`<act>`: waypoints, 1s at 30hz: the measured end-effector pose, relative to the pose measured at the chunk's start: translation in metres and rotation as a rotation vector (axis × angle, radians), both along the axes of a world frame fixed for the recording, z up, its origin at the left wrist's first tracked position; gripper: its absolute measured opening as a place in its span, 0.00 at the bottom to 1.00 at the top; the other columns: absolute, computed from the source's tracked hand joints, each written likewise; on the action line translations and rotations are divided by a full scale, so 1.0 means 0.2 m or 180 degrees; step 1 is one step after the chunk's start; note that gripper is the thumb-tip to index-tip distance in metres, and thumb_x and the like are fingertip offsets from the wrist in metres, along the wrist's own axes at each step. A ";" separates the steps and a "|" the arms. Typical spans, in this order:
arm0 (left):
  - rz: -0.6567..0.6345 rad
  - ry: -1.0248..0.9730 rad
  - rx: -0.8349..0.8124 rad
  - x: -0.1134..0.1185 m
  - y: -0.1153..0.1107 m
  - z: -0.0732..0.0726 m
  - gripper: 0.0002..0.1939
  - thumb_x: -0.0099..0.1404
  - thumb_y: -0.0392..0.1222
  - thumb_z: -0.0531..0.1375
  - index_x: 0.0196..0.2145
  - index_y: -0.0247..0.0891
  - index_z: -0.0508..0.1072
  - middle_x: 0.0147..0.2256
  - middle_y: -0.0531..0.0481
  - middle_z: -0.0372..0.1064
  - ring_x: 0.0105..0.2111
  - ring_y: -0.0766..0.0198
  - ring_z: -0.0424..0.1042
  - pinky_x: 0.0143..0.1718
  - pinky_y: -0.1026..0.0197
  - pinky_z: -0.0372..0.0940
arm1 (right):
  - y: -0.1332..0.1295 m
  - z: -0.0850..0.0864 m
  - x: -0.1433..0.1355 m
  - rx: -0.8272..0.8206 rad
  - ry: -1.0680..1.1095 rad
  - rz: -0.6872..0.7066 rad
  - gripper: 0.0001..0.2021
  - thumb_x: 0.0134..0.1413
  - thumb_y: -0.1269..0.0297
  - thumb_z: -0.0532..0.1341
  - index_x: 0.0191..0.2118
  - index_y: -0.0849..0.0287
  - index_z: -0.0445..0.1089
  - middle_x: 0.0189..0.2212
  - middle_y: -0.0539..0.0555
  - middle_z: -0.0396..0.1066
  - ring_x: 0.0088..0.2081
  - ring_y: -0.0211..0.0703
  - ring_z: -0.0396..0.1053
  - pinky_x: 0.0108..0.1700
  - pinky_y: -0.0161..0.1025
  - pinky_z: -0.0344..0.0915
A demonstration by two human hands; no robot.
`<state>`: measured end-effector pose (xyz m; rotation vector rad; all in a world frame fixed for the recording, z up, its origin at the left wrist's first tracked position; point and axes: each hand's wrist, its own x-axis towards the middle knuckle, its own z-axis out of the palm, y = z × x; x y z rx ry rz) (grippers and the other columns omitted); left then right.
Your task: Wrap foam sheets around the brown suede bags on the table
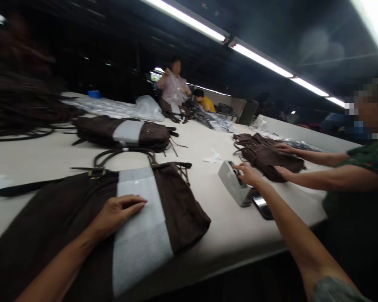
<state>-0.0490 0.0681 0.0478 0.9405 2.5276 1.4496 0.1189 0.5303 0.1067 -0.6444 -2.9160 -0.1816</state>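
1. Left hand (115,214), fingers nearly together, rests on the white papery band (145,239) across the brown fabric handbag (184,205), seemingly steadying it; pinch unclear.
2. Right hand (250,175) curls at the grey tape dispenser (229,184); can't tell if it's gripping.
3. Beyond, another banded brown bag (154,135).

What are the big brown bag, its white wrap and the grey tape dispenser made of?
The brown bag: cloth or soft leather, maybe; it's dull and wrinkly. The white wrap: probably thin foam or papery sheet; it's matte and bends with the bag. The grey tape dispenser: likely hard plastic, smooth and stiff-looking.
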 end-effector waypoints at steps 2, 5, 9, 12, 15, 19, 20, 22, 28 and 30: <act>-0.0279 -0.0173 0.0221 0.01 0.00 0.00 0.16 0.52 0.57 0.63 0.31 0.44 0.81 0.36 0.49 0.79 0.45 0.53 0.75 0.50 0.55 0.68 | -0.04 0.02 -0.01 0.0231 0.0426 -0.0068 0.21 0.57 0.71 0.57 0.55 0.54 0.70 0.53 0.58 0.67 0.50 0.51 0.69 0.47 0.42 0.66; -0.0458 -0.0209 0.0332 -0.01 -0.01 -0.03 0.14 0.58 0.52 0.61 0.35 0.41 0.80 0.38 0.48 0.78 0.43 0.55 0.75 0.48 0.56 0.69 | -0.20 0.07 -0.06 -0.0040 0.1201 0.0511 0.17 0.60 0.67 0.55 0.52 0.55 0.72 0.50 0.58 0.71 0.48 0.50 0.71 0.49 0.45 0.67; -0.0476 0.0177 0.0370 -0.02 -0.01 -0.07 0.13 0.63 0.48 0.58 0.39 0.41 0.79 0.42 0.47 0.76 0.44 0.58 0.74 0.49 0.56 0.68 | -0.65 0.12 -0.12 -0.1135 0.1348 0.1610 0.14 0.62 0.62 0.57 0.50 0.56 0.73 0.45 0.55 0.74 0.44 0.44 0.73 0.49 0.42 0.68; -0.0292 0.0728 0.0280 -0.03 0.00 -0.12 0.13 0.63 0.45 0.57 0.41 0.39 0.78 0.47 0.44 0.72 0.49 0.55 0.71 0.55 0.51 0.66 | -0.98 0.07 -0.19 -0.1450 0.0960 0.2196 0.14 0.64 0.63 0.56 0.51 0.56 0.72 0.48 0.56 0.73 0.50 0.44 0.70 0.55 0.43 0.66; 0.0018 0.1169 -0.0192 -0.03 0.02 -0.16 0.19 0.66 0.44 0.53 0.49 0.34 0.73 0.53 0.39 0.68 0.56 0.52 0.66 0.60 0.47 0.61 | -1.23 -0.02 -0.27 -0.1517 0.0441 0.2724 0.18 0.64 0.65 0.55 0.58 0.58 0.66 0.56 0.58 0.68 0.58 0.45 0.64 0.61 0.44 0.60; 0.0224 0.1402 -0.1183 -0.01 0.04 -0.19 0.28 0.69 0.44 0.46 0.60 0.23 0.62 0.63 0.33 0.56 0.65 0.50 0.53 0.65 0.46 0.52 | -1.41 -0.15 -0.37 -0.1356 -0.0419 0.2865 0.28 0.67 0.59 0.53 0.68 0.65 0.50 0.67 0.63 0.48 0.68 0.48 0.44 0.68 0.51 0.45; 0.0247 0.1434 -0.1388 -0.01 0.04 -0.19 0.29 0.69 0.44 0.46 0.61 0.22 0.60 0.64 0.34 0.54 0.65 0.50 0.51 0.66 0.45 0.50 | -1.43 -0.17 -0.39 -0.1360 -0.0646 0.2800 0.30 0.68 0.56 0.51 0.69 0.66 0.46 0.68 0.64 0.44 0.69 0.49 0.41 0.68 0.53 0.42; 0.0290 0.1490 -0.1677 0.00 0.04 -0.18 0.29 0.70 0.45 0.44 0.62 0.24 0.59 0.64 0.36 0.52 0.66 0.51 0.49 0.66 0.43 0.47 | -1.44 -0.21 -0.41 -0.1393 -0.0937 0.2667 0.33 0.68 0.52 0.48 0.70 0.66 0.41 0.69 0.63 0.38 0.70 0.48 0.37 0.69 0.55 0.38; 0.0593 0.1510 -0.1851 0.02 0.05 -0.15 0.32 0.70 0.49 0.45 0.64 0.25 0.54 0.66 0.36 0.47 0.67 0.51 0.47 0.66 0.40 0.43 | -1.42 -0.26 -0.38 -0.1242 -0.0926 0.2301 0.34 0.69 0.48 0.43 0.70 0.67 0.40 0.69 0.60 0.36 0.70 0.49 0.36 0.68 0.56 0.39; 0.0723 0.1447 -0.1841 0.02 0.04 -0.16 0.34 0.69 0.51 0.46 0.64 0.23 0.54 0.66 0.33 0.46 0.67 0.49 0.46 0.65 0.39 0.43 | -1.42 -0.25 -0.33 -0.1065 -0.0759 0.2066 0.32 0.69 0.50 0.45 0.68 0.71 0.48 0.68 0.65 0.44 0.69 0.51 0.43 0.68 0.54 0.43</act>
